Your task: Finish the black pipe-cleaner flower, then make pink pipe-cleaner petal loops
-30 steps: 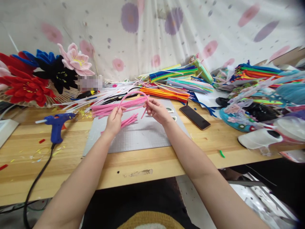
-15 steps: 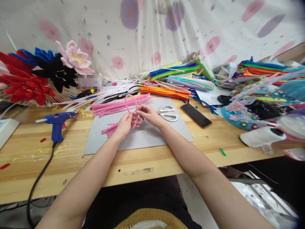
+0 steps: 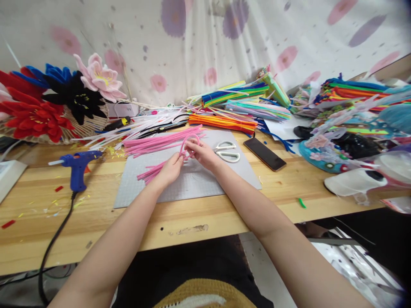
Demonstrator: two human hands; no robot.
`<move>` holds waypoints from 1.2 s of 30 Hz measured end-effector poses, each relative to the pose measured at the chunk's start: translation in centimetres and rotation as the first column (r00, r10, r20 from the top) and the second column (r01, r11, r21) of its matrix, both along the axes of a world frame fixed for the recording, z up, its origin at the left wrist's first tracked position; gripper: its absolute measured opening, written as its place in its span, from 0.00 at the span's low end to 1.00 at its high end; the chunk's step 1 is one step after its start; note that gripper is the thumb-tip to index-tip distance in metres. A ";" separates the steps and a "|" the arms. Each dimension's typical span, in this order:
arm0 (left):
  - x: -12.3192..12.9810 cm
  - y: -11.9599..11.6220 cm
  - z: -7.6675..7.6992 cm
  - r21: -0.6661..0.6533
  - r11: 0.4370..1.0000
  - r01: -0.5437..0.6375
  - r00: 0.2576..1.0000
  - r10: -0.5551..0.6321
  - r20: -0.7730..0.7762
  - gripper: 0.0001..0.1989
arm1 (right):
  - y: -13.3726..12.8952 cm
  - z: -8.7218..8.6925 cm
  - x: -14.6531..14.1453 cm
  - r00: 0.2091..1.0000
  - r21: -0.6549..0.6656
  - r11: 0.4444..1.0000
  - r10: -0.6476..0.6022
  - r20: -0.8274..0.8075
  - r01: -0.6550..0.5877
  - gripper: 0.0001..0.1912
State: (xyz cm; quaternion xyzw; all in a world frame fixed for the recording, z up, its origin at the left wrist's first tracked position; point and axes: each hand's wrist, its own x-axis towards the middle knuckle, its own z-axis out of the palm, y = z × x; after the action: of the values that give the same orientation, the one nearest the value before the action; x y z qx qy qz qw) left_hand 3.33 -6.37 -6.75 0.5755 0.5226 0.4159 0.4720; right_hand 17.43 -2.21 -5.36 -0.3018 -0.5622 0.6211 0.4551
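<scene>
A pink pipe cleaner [image 3: 184,143], bent into a loop, is held between my two hands above the grey cutting mat [image 3: 199,188]. My left hand [image 3: 171,168] pinches the loop's lower end. My right hand [image 3: 202,152] has its fingers closed on the loop's right side, partly covering it. On the mat under my left wrist lie short pink pipe cleaners [image 3: 149,174]. Behind my hands a bundle of longer pink pipe cleaners [image 3: 150,143] stretches across the mat's back edge. Scissors with white handles [image 3: 227,152] rest on the mat right of my right hand.
A blue glue gun [image 3: 77,167] with a black cord stands left. A dark phone [image 3: 265,154] lies right of the mat. Orange pipe cleaners [image 3: 221,124] and other coloured bundles line the back. Fuzzy flowers [image 3: 38,117] fill the back left; a white bottle [image 3: 353,183] lies right.
The loop has tilted to the right and looks smaller, with less of it showing above my fingers. My right hand has shifted slightly up along it.
</scene>
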 end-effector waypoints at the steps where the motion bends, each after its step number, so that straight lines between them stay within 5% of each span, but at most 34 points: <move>1: 0.0 -0.1 0.0 0.003 1.000 0.021 1.000 -0.021 -0.014 0.08 | 0.1 0.2 0.2 0.999 -0.028 0.999 -0.024 -0.040 0.023 0.15; 5: 0.2 -0.9 0.8 -0.136 0.981 0.138 0.988 -0.127 0.090 0.09 | 0.5 0.8 1.0 0.977 -0.178 0.984 -0.051 -0.207 0.014 0.16; 12: 0.2 -1.5 2.1 -0.328 0.856 0.401 0.867 -0.238 0.438 0.05 | 1.3 0.2 1.3 0.837 -0.443 0.891 -0.166 -0.521 -0.099 0.14; 18: -0.1 -1.1 1.4 -0.409 0.818 0.405 0.882 -0.232 0.410 0.06 | 1.2 0.0 1.4 0.829 -0.395 0.902 -0.081 -0.554 -0.176 0.13; 22: -0.3 -1.0 1.3 -0.406 0.852 0.330 0.910 -0.173 0.377 0.06 | 0.8 0.1 1.8 0.871 -0.288 0.931 0.059 -0.488 -0.224 0.08; 26: -0.3 -1.1 1.5 -0.390 0.889 0.241 0.929 -0.095 0.358 0.05 | 0.8 -0.1 2.1 0.942 -0.314 0.919 0.143 -0.304 -0.241 0.08; 36: -0.5 -0.9 1.3 -0.429 0.852 0.301 0.932 -0.167 0.321 0.07 | 1.2 0.2 1.7 0.888 -0.370 0.918 -0.046 -0.458 -0.143 0.08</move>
State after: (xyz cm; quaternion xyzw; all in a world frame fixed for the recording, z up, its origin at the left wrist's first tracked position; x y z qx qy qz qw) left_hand 2.80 -7.30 -5.45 0.4404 0.4633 0.2900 0.7122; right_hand 19.08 -0.99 -5.15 -0.2177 -0.3103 0.7859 0.4885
